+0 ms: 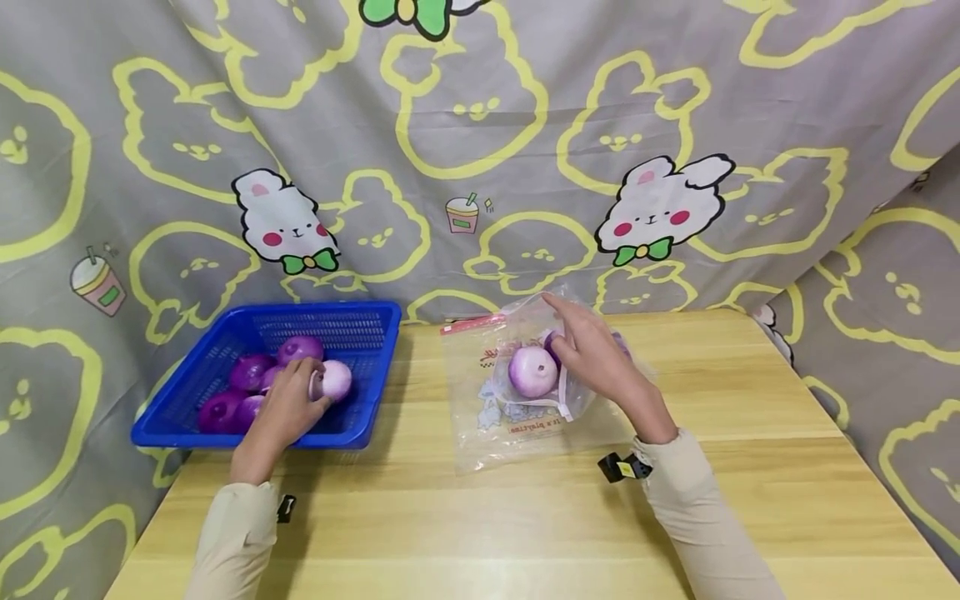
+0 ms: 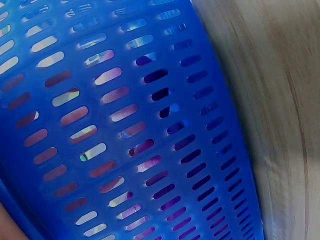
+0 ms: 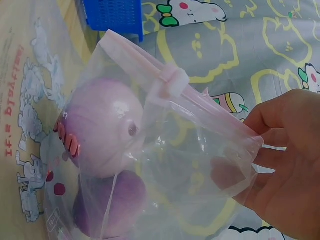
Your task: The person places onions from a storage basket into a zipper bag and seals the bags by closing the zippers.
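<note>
In the head view my left hand (image 1: 288, 404) reaches over the near rim of a blue basket (image 1: 382, 375) and grips a pale purple-white onion (image 1: 336, 382). Darker purple onions (image 1: 251, 371) lie beneath and beside it. On the right, my right hand (image 1: 596, 350) holds the upper edge of a clear zip bag (image 1: 465, 417). The right wrist view shows the right hand's fingers pinching the bag's mouth near its slider (image 3: 175, 82). Inside the bag sit a pale onion (image 3: 105, 125) and a darker purple onion (image 3: 112, 202).
The wooden table (image 1: 450, 533) carries the basket at left and the bag right of centre. A patterned curtain (image 1: 480, 125) hangs behind and along the sides. In the left wrist view the basket's slotted wall (image 2: 140, 125) fills most of the picture, hiding the left hand's fingers.
</note>
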The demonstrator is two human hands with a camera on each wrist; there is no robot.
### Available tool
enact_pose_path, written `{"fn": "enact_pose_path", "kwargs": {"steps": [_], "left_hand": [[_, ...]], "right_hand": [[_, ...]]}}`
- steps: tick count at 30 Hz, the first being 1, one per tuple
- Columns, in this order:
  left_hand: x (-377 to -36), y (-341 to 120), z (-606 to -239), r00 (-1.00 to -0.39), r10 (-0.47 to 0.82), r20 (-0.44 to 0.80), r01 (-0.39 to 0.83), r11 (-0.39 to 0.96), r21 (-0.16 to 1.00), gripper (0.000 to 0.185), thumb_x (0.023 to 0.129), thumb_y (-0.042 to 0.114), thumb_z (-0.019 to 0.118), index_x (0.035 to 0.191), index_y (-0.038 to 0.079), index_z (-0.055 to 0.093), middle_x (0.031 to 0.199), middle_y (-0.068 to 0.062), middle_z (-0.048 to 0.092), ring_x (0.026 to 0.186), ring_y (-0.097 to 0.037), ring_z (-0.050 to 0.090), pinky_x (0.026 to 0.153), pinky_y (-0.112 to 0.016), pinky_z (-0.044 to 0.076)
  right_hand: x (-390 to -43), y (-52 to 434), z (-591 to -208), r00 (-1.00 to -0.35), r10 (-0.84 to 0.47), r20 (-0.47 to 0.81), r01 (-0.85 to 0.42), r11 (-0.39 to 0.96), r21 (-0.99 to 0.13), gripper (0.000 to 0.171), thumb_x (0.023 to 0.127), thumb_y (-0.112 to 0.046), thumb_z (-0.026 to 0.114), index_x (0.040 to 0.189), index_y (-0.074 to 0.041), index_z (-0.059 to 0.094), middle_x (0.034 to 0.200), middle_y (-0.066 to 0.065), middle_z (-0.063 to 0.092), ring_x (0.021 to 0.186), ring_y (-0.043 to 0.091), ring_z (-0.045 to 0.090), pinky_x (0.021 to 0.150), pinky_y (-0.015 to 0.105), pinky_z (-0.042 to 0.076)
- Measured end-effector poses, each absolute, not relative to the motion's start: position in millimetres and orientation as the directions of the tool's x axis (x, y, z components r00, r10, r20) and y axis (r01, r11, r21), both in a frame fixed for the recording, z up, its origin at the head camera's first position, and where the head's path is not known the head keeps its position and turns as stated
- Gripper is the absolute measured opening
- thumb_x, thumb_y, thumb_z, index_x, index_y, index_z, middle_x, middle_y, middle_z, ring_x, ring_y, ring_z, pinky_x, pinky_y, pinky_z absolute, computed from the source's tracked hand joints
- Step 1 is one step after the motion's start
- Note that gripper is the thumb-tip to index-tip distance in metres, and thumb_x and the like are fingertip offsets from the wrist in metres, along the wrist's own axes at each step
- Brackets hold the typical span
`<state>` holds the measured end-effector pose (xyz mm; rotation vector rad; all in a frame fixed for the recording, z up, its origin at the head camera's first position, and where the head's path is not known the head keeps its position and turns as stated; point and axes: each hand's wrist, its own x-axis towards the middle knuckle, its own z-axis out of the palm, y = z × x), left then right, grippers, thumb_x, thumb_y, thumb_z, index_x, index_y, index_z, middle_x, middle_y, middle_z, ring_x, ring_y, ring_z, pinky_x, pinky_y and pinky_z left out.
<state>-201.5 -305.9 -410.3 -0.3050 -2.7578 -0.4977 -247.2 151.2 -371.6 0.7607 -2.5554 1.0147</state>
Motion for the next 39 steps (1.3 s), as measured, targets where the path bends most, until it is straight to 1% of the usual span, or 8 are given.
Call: {"fn": "enact_pose_path", "kwargs": {"steps": [5, 9, 14, 18, 22, 27, 35, 39], "left_hand": [[-199, -307, -410, -0.948, 0.141, 0.284, 0.231, 0.921, 0.312, 0.038, 0.077, 0.003, 0.078, 0.109, -0.005, 0.06, 0.107, -0.029, 0.056, 0.093, -0.046, 0.058, 0.081, -0.062, 0.047], [-199, -304, -408, -0.948, 0.171, 0.27, 0.243, 0.933, 0.265, 0.032, 0.08, 0.007, 0.078, 0.107, -0.002, 0.064, 0.113, -0.028, 0.053, 0.097, -0.047, 0.057, 0.085, -0.064, 0.046], [-207, -297, -407, -0.931, 0.242, 0.274, 0.306, 0.925, 0.225, 0.053, 0.078, 0.009, 0.082, 0.125, -0.002, 0.058, 0.128, -0.032, 0.049, 0.113, -0.053, 0.052, 0.093, -0.069, 0.043], [-220, -290, -410, -0.92, 0.325, 0.218, 0.38, 0.874, 0.303, 0.066, 0.078, 0.01, 0.083, 0.135, -0.002, 0.052, 0.133, -0.034, 0.05, 0.119, -0.052, 0.05, 0.096, -0.067, 0.042], [-225, -285, -414, -0.921, 0.331, 0.208, 0.386, 0.855, 0.346, 0.056, 0.079, 0.008, 0.081, 0.128, 0.004, 0.055, 0.118, -0.025, 0.061, 0.102, -0.041, 0.059, 0.081, -0.057, 0.05], [-215, -278, -398, -0.895, 0.298, 0.33, 0.386, 0.891, 0.241, 0.05, 0.077, 0.007, 0.083, 0.122, 0.008, 0.06, 0.114, -0.024, 0.061, 0.092, -0.043, 0.059, 0.069, -0.059, 0.05], [-202, -250, -375, -0.808, 0.287, 0.515, 0.407, 0.903, 0.135, 0.053, 0.074, 0.0, 0.082, 0.123, 0.01, 0.063, 0.123, -0.029, 0.056, 0.1, -0.055, 0.052, 0.084, -0.067, 0.044], [-196, -246, -372, -0.769, 0.26, 0.583, 0.402, 0.907, 0.125, 0.056, 0.073, 0.001, 0.084, 0.124, 0.011, 0.063, 0.126, -0.03, 0.053, 0.101, -0.056, 0.049, 0.083, -0.069, 0.042]], "right_hand": [[-247, 151, -372, -0.825, -0.37, 0.427, -0.562, 0.613, -0.555, 0.06, 0.091, 0.001, 0.053, 0.149, 0.0, 0.04, 0.148, 0.02, 0.048, 0.077, 0.024, 0.051, 0.097, 0.049, 0.044], [-246, 154, -369, -0.835, -0.359, 0.418, -0.547, 0.624, -0.558, 0.061, 0.091, -0.002, 0.054, 0.15, -0.001, 0.039, 0.142, 0.022, 0.053, 0.07, 0.021, 0.051, 0.093, 0.048, 0.046], [-247, 157, -367, -0.841, -0.343, 0.418, -0.536, 0.626, -0.565, 0.06, 0.092, -0.003, 0.054, 0.15, -0.002, 0.04, 0.128, 0.024, 0.06, 0.059, 0.016, 0.045, 0.085, 0.047, 0.047], [-248, 158, -368, -0.846, -0.34, 0.41, -0.53, 0.623, -0.575, 0.061, 0.091, -0.002, 0.055, 0.151, -0.003, 0.039, 0.137, 0.022, 0.055, 0.067, 0.022, 0.049, 0.098, 0.052, 0.045], [-248, 158, -369, -0.856, -0.335, 0.394, -0.515, 0.626, -0.586, 0.062, 0.092, -0.003, 0.056, 0.151, -0.005, 0.039, 0.142, 0.021, 0.053, 0.08, 0.027, 0.055, 0.105, 0.053, 0.041], [-248, 158, -367, -0.86, -0.334, 0.387, -0.509, 0.629, -0.588, 0.061, 0.093, -0.005, 0.054, 0.152, -0.005, 0.038, 0.144, 0.021, 0.05, 0.058, 0.021, 0.045, 0.098, 0.05, 0.044], [-250, 160, -369, -0.853, -0.34, 0.396, -0.518, 0.64, -0.567, 0.06, 0.093, -0.003, 0.054, 0.151, -0.004, 0.039, 0.142, 0.022, 0.053, 0.057, 0.016, 0.045, 0.096, 0.05, 0.045], [-250, 160, -371, -0.861, -0.331, 0.385, -0.504, 0.648, -0.571, 0.06, 0.093, -0.005, 0.055, 0.152, -0.008, 0.04, 0.137, 0.022, 0.055, 0.051, 0.012, 0.043, 0.073, 0.042, 0.048]]}}
